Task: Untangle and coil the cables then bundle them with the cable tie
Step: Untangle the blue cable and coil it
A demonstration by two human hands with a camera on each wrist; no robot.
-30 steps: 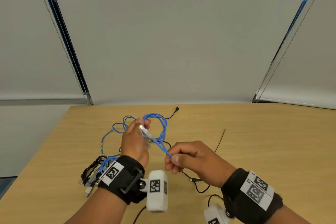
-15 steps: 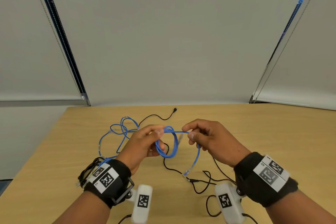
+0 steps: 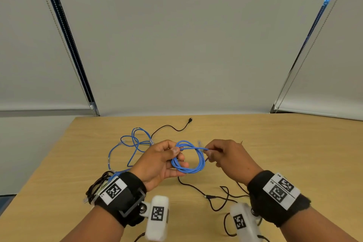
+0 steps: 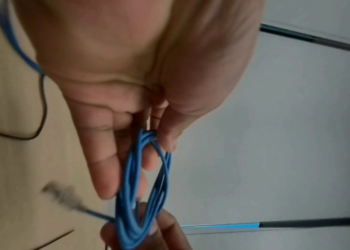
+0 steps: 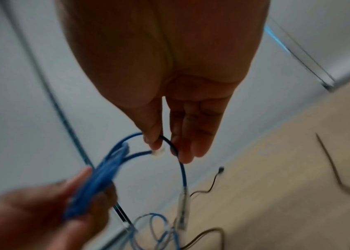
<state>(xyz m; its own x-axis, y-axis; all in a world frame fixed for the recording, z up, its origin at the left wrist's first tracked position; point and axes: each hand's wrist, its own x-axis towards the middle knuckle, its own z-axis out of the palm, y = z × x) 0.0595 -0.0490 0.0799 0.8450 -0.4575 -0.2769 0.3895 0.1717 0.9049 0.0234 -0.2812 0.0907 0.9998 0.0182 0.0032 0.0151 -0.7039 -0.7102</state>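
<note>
A blue cable [image 3: 199, 160] is wound into a small coil of several loops, held above the table. My left hand [image 3: 176, 160] grips the coil's left side between thumb and fingers [image 4: 103, 169]. My right hand [image 3: 209, 153] pinches the cable's free end at the coil's right side. In the right wrist view that hand [image 5: 167, 145] pinches the strand, and a clear plug [image 5: 183, 206] hangs below it. A second blue cable [image 3: 135, 143] lies loose on the table behind my left hand. A thin brown cable tie [image 5: 330, 167] lies on the table to the right, mostly hidden in the head view.
A black cable [image 3: 176, 128] runs toward the back of the wooden table [image 3: 294, 153]. Another black cable [image 3: 216, 197] loops near the front between my wrists. A bunch of black cables [image 3: 98, 182] sits beside my left wrist. Grey blinds hang behind the table.
The blue cable went from a single strand to one loop and now to several loops. My right hand rose from the front to the coil's right side.
</note>
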